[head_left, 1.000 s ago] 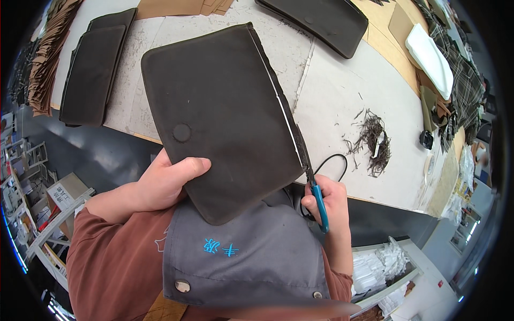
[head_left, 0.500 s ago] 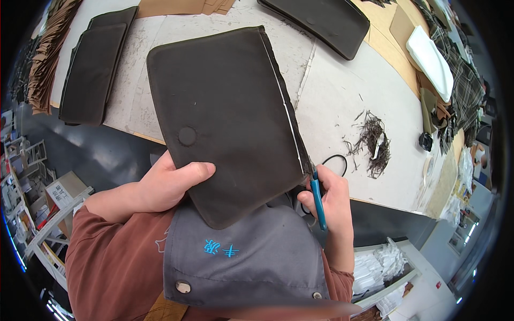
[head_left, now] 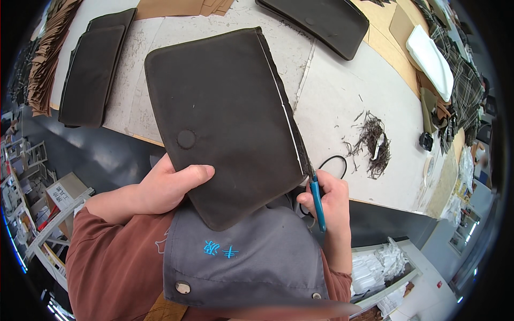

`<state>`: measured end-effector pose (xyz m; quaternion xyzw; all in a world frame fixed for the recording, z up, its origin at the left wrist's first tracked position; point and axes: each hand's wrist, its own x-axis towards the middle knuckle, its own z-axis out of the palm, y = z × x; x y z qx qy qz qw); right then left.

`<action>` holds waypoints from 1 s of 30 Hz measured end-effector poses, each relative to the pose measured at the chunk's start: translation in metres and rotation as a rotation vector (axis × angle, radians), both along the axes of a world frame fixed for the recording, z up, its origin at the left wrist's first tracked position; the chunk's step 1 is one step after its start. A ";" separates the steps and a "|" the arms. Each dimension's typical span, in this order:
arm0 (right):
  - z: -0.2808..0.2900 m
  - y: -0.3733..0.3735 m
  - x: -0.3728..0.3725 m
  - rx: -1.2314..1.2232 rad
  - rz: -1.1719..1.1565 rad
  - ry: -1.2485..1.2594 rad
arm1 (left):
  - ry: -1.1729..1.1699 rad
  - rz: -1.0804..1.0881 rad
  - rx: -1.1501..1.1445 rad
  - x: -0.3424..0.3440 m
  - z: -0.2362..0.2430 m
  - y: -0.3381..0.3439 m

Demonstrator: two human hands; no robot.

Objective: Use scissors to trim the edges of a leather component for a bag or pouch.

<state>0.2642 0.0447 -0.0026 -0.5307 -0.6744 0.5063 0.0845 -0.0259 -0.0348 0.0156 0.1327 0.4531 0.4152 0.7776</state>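
A dark brown leather panel (head_left: 219,107) with a round raised spot hangs over the table's near edge, tilted. My left hand (head_left: 174,182) is closed on its lower left edge, thumb on top and the other fingers hidden beneath. At the lower right corner, my right hand (head_left: 329,198) grips teal-handled cutters (head_left: 318,203), probably scissors or snips. Their blades meet the panel's right edge and are mostly hidden. Along that edge run a white line and a ragged dark strip. A thin black loop (head_left: 342,159) shows beside my right hand.
Dark leather pieces lie stacked on the white table (head_left: 342,85), at the left (head_left: 88,75) and far right (head_left: 326,21). A heap of dark trimmings (head_left: 377,147) sits right of the panel. Brown sheets (head_left: 171,7), a white tray (head_left: 431,61) and plaid cloth (head_left: 466,91) line the far side.
The cutters have shifted slightly, their handle a little lower against the panel's corner. The panel has moved a touch left; my left hand keeps its hold.
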 end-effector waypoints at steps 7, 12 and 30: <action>0.000 -0.001 0.004 -0.025 -0.067 0.029 | 0.002 -0.017 0.023 0.000 0.000 -0.001; 0.005 0.009 -0.007 0.156 0.073 -0.103 | 0.051 -0.054 0.069 0.000 0.002 -0.001; -0.002 0.013 -0.010 0.050 0.023 -0.079 | 0.106 -0.094 0.110 0.002 -0.001 0.002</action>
